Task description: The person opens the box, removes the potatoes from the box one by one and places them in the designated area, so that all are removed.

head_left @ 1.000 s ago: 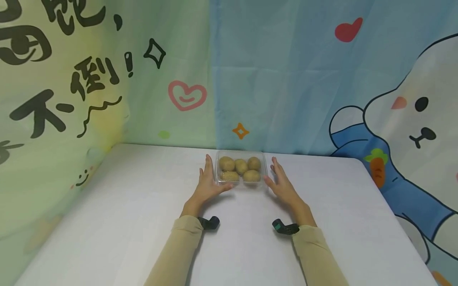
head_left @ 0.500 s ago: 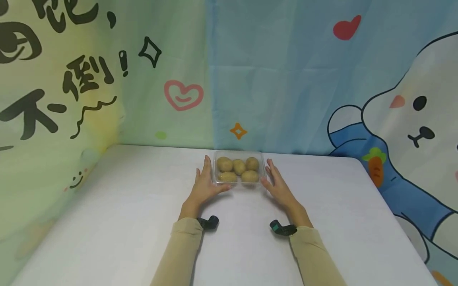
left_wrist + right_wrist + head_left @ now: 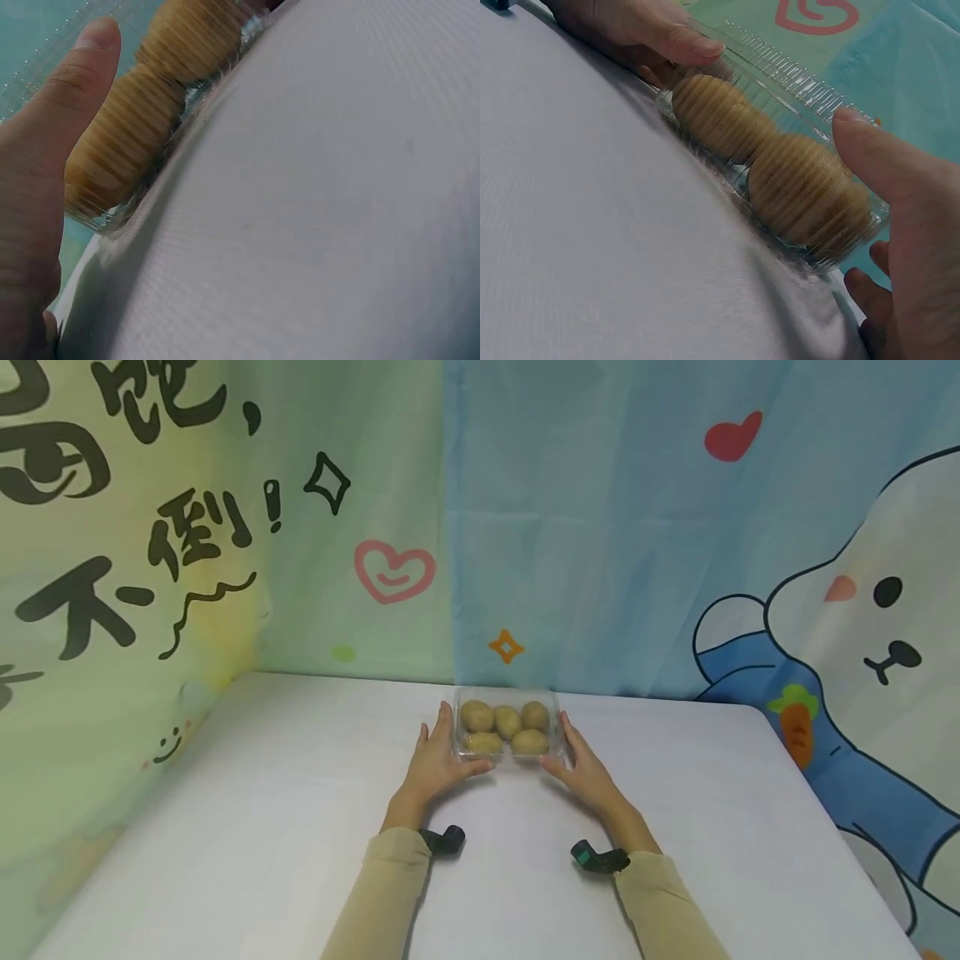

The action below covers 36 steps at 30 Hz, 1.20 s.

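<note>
A clear plastic clamshell box (image 3: 507, 695) sits on the table near its back edge. Through its ribbed walls show several yellow-brown, oval, potato-like pieces (image 3: 806, 184). My left hand (image 3: 435, 766) is at the box's left side, fingers extended along that wall and thumb (image 3: 82, 75) across the front corner. On the opposite side my right hand (image 3: 588, 772) has its fingers stretched along the right wall. In the right wrist view the right thumb (image 3: 877, 154) overlaps the lid edge, and its other fingers are lower, beside the box end.
White cloth covers the table (image 3: 502, 893). Behind it hangs a printed curtain (image 3: 577, 527) with hearts, lettering and a bear. A dark wrist camera (image 3: 446, 841) is strapped to the left wrist, another dark wrist camera (image 3: 598, 858) to the right.
My right hand has moved left, up against the box's right side. The left hand has stayed close to the left wall. The box keeps its place on the table; the head view shifted slightly.
</note>
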### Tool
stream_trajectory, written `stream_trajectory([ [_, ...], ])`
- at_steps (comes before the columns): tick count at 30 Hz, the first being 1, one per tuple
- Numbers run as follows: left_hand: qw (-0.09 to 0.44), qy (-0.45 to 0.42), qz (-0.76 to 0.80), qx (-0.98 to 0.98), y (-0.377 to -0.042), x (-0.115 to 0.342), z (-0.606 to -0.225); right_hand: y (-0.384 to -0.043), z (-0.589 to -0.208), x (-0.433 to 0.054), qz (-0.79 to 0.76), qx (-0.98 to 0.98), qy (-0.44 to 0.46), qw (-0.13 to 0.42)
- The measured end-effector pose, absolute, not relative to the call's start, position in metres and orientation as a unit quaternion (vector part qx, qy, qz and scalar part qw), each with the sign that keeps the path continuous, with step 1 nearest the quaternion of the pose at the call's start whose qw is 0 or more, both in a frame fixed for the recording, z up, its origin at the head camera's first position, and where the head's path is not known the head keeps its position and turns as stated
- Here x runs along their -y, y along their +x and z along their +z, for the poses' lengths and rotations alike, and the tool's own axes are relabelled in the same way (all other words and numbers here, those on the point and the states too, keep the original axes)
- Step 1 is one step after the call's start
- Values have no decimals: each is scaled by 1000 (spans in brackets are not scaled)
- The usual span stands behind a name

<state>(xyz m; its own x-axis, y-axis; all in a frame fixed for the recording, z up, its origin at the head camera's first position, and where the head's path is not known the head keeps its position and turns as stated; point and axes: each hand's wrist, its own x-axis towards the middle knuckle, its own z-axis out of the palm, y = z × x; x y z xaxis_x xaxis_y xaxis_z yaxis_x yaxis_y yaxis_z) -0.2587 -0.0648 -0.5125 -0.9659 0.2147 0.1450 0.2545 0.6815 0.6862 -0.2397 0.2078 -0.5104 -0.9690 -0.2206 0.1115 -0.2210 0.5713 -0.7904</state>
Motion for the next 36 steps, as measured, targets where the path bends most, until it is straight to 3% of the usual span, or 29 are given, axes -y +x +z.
stream_trajectory([
  [13, 42, -124, -361, 923, -257, 62, -516, -234, -505, -201, 576, 808, 115, -58],
  [36, 50, -116, -371, 920, -255, 62, -514, -230, -508, -199, 568, 810, 146, -28],
])
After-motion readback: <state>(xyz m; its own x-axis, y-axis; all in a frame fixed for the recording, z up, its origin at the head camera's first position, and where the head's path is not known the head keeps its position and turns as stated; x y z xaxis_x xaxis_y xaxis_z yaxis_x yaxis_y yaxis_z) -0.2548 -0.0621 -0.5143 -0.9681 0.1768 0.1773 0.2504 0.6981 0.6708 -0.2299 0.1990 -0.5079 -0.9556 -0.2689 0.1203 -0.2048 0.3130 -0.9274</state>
